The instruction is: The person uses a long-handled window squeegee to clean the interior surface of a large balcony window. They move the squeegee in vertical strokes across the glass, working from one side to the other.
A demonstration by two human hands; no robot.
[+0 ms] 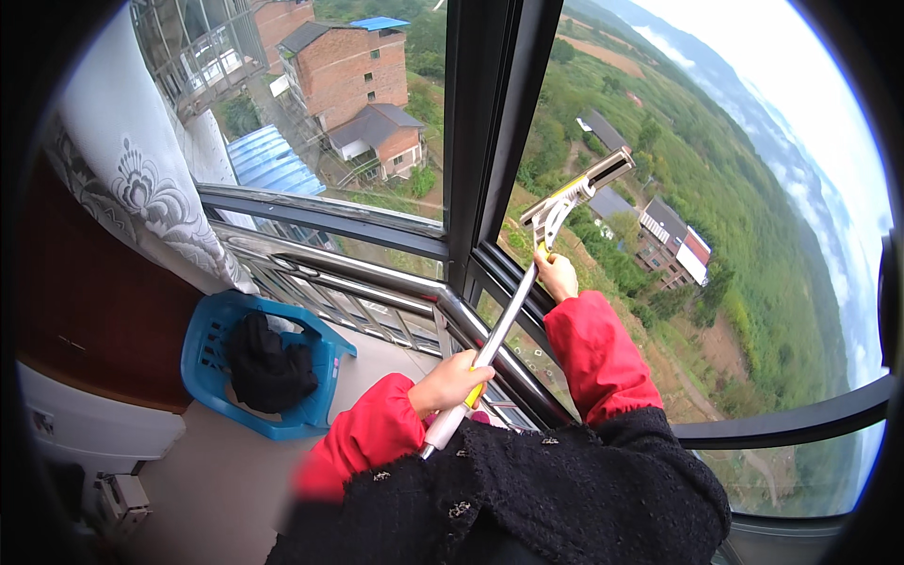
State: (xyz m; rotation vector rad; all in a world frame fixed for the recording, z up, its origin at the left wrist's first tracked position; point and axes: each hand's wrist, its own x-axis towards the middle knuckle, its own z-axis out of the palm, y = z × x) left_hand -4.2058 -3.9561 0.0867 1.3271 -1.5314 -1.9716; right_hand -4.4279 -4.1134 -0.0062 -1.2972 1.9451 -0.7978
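Note:
Both of my hands hold a long-handled window squeegee. My left hand [452,381] grips the lower part of its silvery pole [507,314], just above the white grip [446,426]. Higher up, my right hand [558,274] is closed around the yellow collar below the head. The squeegee head [579,187] has a white bracket and a dark and yellow bar, slanted up to the right. It lies in front of the window glass [734,233]; whether it touches the pane I cannot tell. Red sleeves cover both forearms.
A metal railing [367,279] runs along the window and bends at the corner beside a dark window post [484,134]. To the left, a blue plastic chair [194,353] bears black cloth [268,364]. A patterned curtain [152,169] hangs above it. Buildings and green slopes show outside.

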